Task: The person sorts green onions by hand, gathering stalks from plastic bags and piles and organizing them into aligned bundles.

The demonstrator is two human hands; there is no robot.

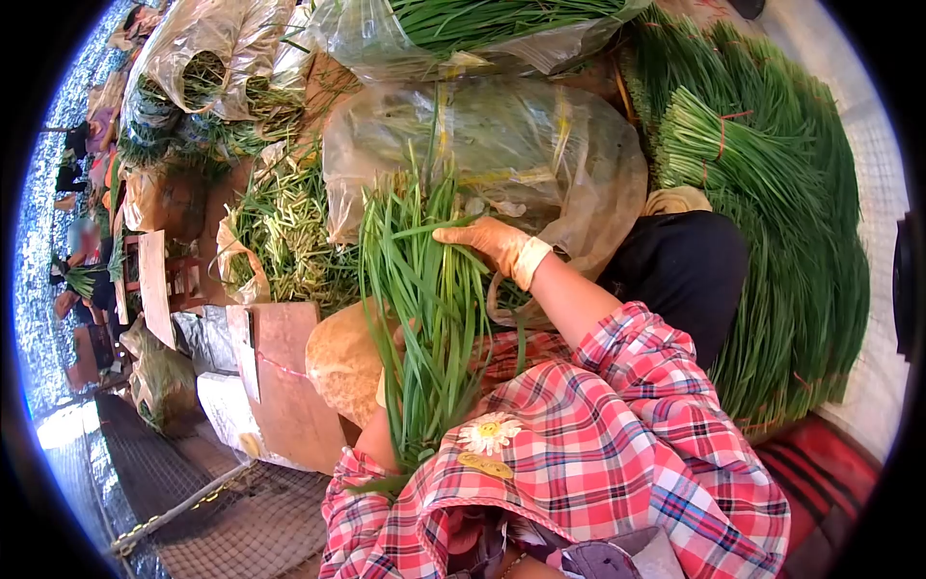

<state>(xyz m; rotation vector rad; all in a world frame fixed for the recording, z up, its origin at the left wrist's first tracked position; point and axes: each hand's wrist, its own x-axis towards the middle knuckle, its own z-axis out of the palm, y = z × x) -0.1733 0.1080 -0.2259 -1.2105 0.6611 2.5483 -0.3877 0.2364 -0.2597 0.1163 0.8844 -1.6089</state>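
Observation:
A loose bunch of long, flat green garlic chives (424, 289) lies across my lap, its blades fanning away from me. My left hand (401, 334), in a glove, is closed around the bunch from the left and below; the blades hide most of its fingers. On the far right side of the bunch is my right hand (492, 243), in an orange glove with a pale cuff. Its fingertips are pressed together on a few blades that lie crosswise. Just beyond the bunch sits a clear plastic bag (579, 145) with greens inside.
Banded bundles of chives (714, 145) are stacked along the right. Cut stalk trimmings (299, 227) lie in a heap left of the bag. Another open bag of chives (502, 24) stands at the back. Cardboard (289, 386) and dark netting (231, 511) are at left; people are in the distance.

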